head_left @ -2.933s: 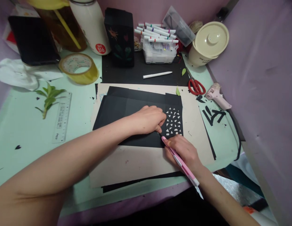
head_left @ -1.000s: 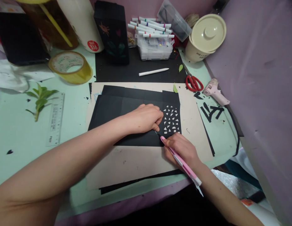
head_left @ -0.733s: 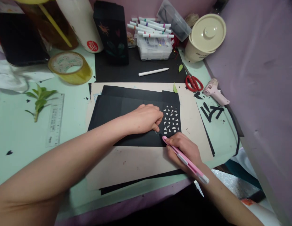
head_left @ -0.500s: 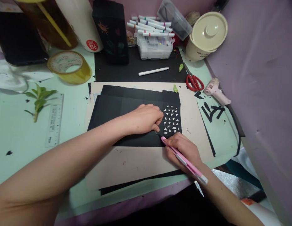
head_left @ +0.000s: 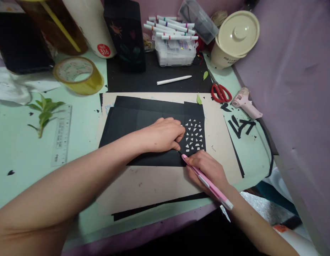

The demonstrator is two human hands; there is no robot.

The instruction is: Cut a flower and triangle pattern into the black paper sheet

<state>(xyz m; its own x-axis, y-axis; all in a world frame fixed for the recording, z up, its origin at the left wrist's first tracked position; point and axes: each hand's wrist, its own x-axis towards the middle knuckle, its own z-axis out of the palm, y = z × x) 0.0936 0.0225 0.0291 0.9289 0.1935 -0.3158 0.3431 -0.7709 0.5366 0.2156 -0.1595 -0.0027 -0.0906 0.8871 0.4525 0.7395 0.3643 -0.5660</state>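
A sheet of black card [head_left: 127,128] lies on a pale board, with several small triangles and other shapes cut through its right part, showing light beneath. My left hand [head_left: 166,134] is curled with fingers drawn in and rests on the card, just left of the cut-outs; whether anything is under its fingers is hidden. In my right hand [head_left: 204,169] is a pink craft knife [head_left: 211,185], gripped near its front. The knife's thin blade points up and left, touching the card close to my left thumb, below the cut-outs.
Red-handled scissors [head_left: 220,93], a pink glue gun [head_left: 246,103] and black strips [head_left: 241,126] lie to the right. Behind are a white pen [head_left: 174,80], markers on a plastic box [head_left: 175,55] and a lidded cup [head_left: 227,53]. Tape [head_left: 78,76], a ruler [head_left: 62,137] and a sprig [head_left: 44,113] lie left.
The knife has shifted very slightly, its rear end a little lower and to the left. My left hand stays on the card in nearly the same place.
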